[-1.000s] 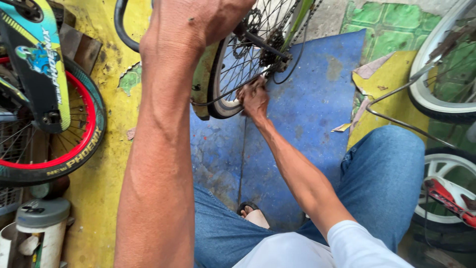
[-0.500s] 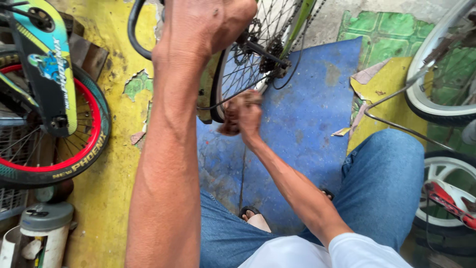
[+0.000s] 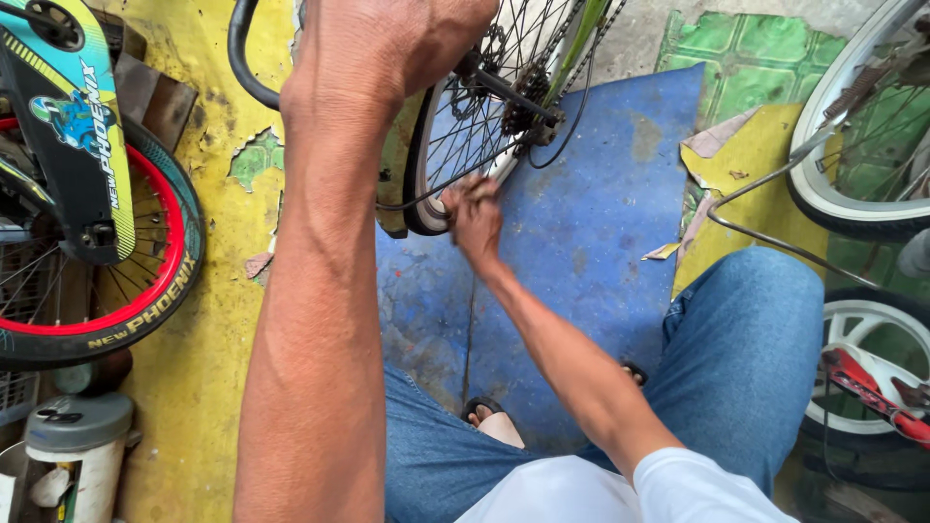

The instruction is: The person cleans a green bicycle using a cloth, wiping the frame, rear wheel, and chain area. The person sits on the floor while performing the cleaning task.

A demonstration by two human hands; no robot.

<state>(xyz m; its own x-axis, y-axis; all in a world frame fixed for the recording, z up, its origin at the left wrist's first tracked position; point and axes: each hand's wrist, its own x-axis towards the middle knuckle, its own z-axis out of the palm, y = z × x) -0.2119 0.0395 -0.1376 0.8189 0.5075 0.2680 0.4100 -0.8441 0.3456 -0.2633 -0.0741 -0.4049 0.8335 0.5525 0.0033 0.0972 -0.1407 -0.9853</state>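
Observation:
My left hand is raised close to the camera, its fist closed on a part of a bicycle above the rear wheel; the part is hidden, and a black curved bar sticks out beside the fist. The wheel has thin spokes, a sprocket and chain and a worn tyre. My right hand reaches down to the wheel's lower edge, fingers curled on the rim and tyre. A thin cable runs to that spot.
A blue mat lies under the wheel on a yellow painted floor. A small bike with a red-rimmed wheel stands at left, more wheels at right, a wire stand beside my jeans-clad knee, and a white canister at lower left.
My right hand has slid a little down and left along the rim. My left fist has stayed clenched above the wheel.

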